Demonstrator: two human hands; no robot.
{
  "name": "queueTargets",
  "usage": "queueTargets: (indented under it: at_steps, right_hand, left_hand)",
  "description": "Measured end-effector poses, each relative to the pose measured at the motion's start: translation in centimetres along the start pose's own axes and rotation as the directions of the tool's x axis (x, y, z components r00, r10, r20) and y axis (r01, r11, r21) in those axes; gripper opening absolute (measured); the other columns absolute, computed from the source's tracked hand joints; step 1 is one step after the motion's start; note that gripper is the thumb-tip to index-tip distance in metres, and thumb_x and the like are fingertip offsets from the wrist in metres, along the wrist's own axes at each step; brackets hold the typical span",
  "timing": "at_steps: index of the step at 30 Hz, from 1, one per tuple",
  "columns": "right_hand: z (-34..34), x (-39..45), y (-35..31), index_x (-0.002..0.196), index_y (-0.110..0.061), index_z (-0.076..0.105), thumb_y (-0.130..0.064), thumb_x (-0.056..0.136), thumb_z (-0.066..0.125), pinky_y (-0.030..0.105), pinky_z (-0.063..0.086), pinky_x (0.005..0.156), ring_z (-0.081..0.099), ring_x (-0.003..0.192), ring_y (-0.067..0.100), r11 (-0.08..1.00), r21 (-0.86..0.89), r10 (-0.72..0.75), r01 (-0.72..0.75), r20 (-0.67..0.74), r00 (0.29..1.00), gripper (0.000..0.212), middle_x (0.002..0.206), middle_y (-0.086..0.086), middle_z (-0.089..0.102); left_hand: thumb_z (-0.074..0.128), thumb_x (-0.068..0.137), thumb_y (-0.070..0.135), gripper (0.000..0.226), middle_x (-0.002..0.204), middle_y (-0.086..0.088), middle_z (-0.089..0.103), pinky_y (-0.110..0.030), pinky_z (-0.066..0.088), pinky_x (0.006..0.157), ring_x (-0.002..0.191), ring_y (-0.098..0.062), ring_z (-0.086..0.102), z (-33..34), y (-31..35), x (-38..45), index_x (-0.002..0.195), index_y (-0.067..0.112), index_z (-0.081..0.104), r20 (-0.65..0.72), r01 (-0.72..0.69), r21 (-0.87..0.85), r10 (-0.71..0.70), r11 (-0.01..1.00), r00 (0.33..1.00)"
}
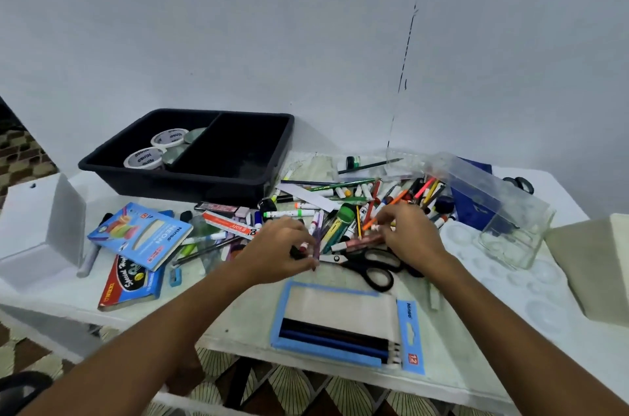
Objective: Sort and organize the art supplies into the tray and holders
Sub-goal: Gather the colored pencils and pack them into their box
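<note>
both hands work over the pile of markers and pencils (360, 211) that lies in the middle of the white counter (544, 293). the left hand (282, 250) has its fingers curled and grasps a few thin pens, one purple pen (317, 240) and one with a red and white end showing between the fingers. the right hand (406, 233) is at 3 o'clock from the left hand, close to it but apart; its fingers are curled and pinch a small marker with a white and red end at the edge of the pile. an orange pencil (384, 209) lies just under its fingertips.

black scissors (366, 264) lie on the counter between the two wrists, the handles toward 4 o'clock. at 6 o'clock from the hands there is a blue pencil pack (335, 323) with dark pencils inside.

the black tray (235, 157) stands at 11 o'clock from the hands, against the wall. it has two compartments: the left one holds two white tape rolls (156, 148), the right one is dark and i cannot tell what is in it. a clear plastic holder (490, 201) lies tilted at 2 o'clock from the hands, touching the far side of the pile.

at 9 o'clock from the left hand lies a blue neon crayon box (143, 233), on top of a red and blue box (131, 286). a white box (41, 228) stands at the left edge of the counter.
</note>
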State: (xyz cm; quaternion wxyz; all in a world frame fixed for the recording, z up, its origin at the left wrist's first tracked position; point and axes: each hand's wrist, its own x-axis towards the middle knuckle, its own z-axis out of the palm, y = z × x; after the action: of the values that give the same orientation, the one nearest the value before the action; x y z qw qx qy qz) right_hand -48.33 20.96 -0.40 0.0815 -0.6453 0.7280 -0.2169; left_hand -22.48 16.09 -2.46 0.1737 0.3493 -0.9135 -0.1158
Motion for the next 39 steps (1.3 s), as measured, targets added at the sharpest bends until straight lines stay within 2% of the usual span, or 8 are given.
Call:
queueTargets:
  at_steps: [6,11,16,24,26,29,33,39]
  right_hand:
    - [-0.2,3.3,2.9,0.113,-0.024,0.069,-0.019,0.090,0.061,0.048,0.041,0.098,0.040,0.123,0.031,0.987,-0.109,0.119,-0.121,-0.025,0.993,0.024,0.128,0.007,0.054]
    - [-0.7,4.1,4.5,0.106,-0.013,0.071,-0.004,0.089,0.058,0.041,0.055,0.075,0.062,0.082,0.025,0.951,0.184,0.285,-0.248,-0.212,0.935,0.022,0.115,0.010,0.062]
    - [-1.8,2.9,5.6,0.104,-0.008,0.070,0.002,0.089,0.055,0.030,0.050,0.074,0.057,0.078,0.014,0.920,0.271,0.355,-0.283,-0.267,0.896,0.023,0.107,0.009,0.064]
    - [-2.3,3.6,5.3,0.103,-0.008,0.069,0.000,0.091,0.056,0.015,0.050,0.068,0.059,0.073,0.005,0.847,0.488,0.382,-0.211,-0.282,0.880,0.019,0.089,0.002,0.066]
    - [-2.5,4.3,4.3,0.107,-0.010,0.064,-0.004,0.092,0.057,0.024,0.056,0.070,0.065,0.077,0.015,0.728,0.646,0.453,-0.228,-0.204,0.868,0.017,0.093,0.004,0.066]
    - [-3.1,5.8,3.2,0.109,-0.008,0.058,-0.014,0.089,0.067,0.039,0.059,0.080,0.068,0.094,0.031,0.256,0.909,0.518,-0.330,0.159,0.841,0.023,0.105,0.014,0.064]
    - [-4.0,7.2,3.3,0.115,0.000,0.054,-0.015,0.095,0.057,0.038,0.059,0.079,0.069,0.096,0.036,-0.319,0.875,0.233,-0.364,0.444,0.865,0.026,0.117,0.026,0.063]
    - [-5.1,7.8,5.6,0.122,0.005,0.051,-0.012,0.102,0.040,0.042,0.060,0.072,0.069,0.096,0.040,-0.385,0.872,0.142,-0.302,0.380,0.914,0.028,0.110,0.028,0.066]
  left_hand:
    - [0.049,0.079,0.056,0.044,0.094,0.005,0.062,-0.038,0.041,0.081,0.095,-0.016,0.049,1.5,-0.7,6.2,0.092,0.021,0.071,-0.032,-0.080,-0.028,0.080,0.996,0.996]
    - [0.056,0.086,0.050,0.033,0.116,0.004,0.057,-0.037,0.025,0.090,0.116,-0.017,0.038,3.8,2.1,11.9,0.095,0.023,0.073,0.009,-0.103,0.086,0.102,0.991,0.995]
    - [0.057,0.086,0.046,0.034,0.127,0.000,0.055,-0.046,0.023,0.102,0.127,-0.020,0.035,6.0,3.5,14.4,0.081,0.016,0.073,0.046,-0.033,0.211,0.024,0.977,0.999]
    - [0.065,0.085,0.029,0.019,0.107,0.010,0.060,-0.033,0.017,0.084,0.114,-0.010,0.037,5.2,3.9,14.6,0.073,0.017,0.073,-0.150,0.161,-0.110,-0.177,0.981,0.973]
    - [0.068,0.084,0.030,0.017,0.099,0.014,0.059,-0.033,0.020,0.084,0.110,-0.008,0.041,4.6,4.1,14.5,0.075,0.017,0.073,-0.215,0.157,-0.263,-0.216,0.952,0.952]
    - [0.064,0.079,0.042,0.026,0.090,0.019,0.058,-0.047,0.037,0.089,0.104,-0.013,0.049,4.7,4.3,14.5,0.075,0.018,0.073,-0.241,0.026,-0.372,-0.123,0.928,0.963]
    - [0.061,0.076,0.046,0.029,0.090,0.016,0.062,-0.044,0.042,0.083,0.098,-0.013,0.053,5.9,5.1,14.7,0.072,0.020,0.074,-0.222,-0.100,-0.384,0.013,0.918,0.975]
    - [0.057,0.078,0.039,0.024,0.081,0.012,0.062,-0.043,0.043,0.081,0.091,-0.014,0.052,5.2,4.0,15.4,0.076,0.020,0.070,-0.319,0.027,-0.404,-0.169,0.914,0.933]
